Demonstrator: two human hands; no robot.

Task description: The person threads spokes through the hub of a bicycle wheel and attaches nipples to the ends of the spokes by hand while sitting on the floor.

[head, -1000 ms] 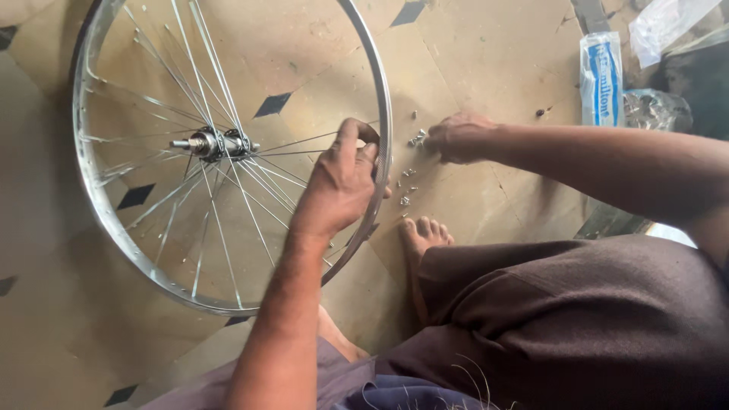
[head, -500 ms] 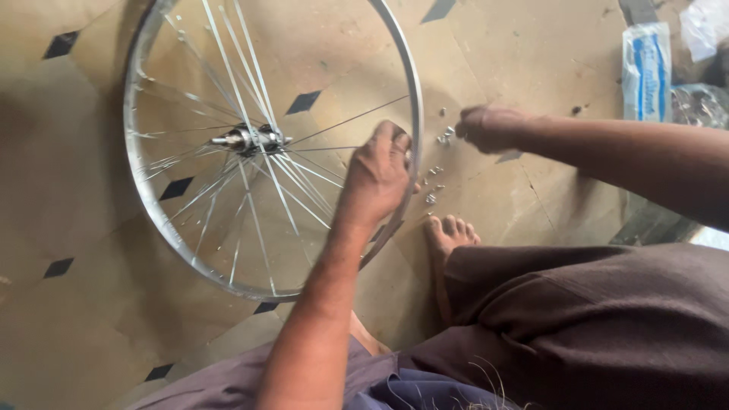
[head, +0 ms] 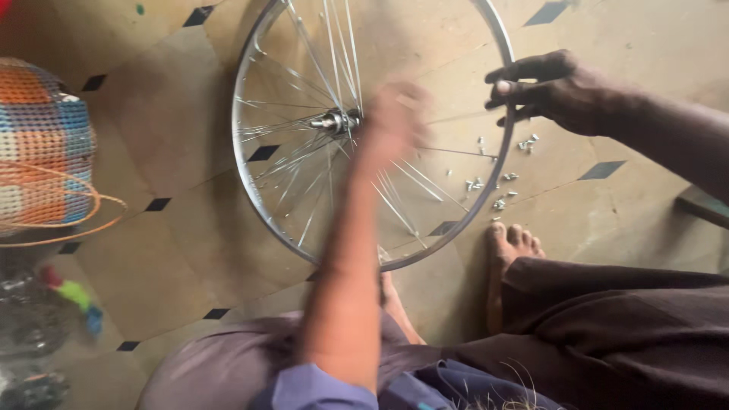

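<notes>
Left hand (head: 395, 121) is held blurred over wheel (head: 262, 205) spokes at centre (grip cannot be told); right hand (head: 550, 87), upper right, is pinched narrow above small nipples (head: 497, 182).

Bare forearms, a blue rolled sleeve (head: 307, 389), brown trousers (head: 607, 326), 2 bare feet (head: 510, 247)

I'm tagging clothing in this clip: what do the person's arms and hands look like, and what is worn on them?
Both hands are bare: no gloves, rings or watch show. The left hand and its forearm are motion-blurred; a blue short sleeve ends near the elbow. The right hand is sharp, its forearm bare to the frame edge, with no sleeve in view.
</notes>
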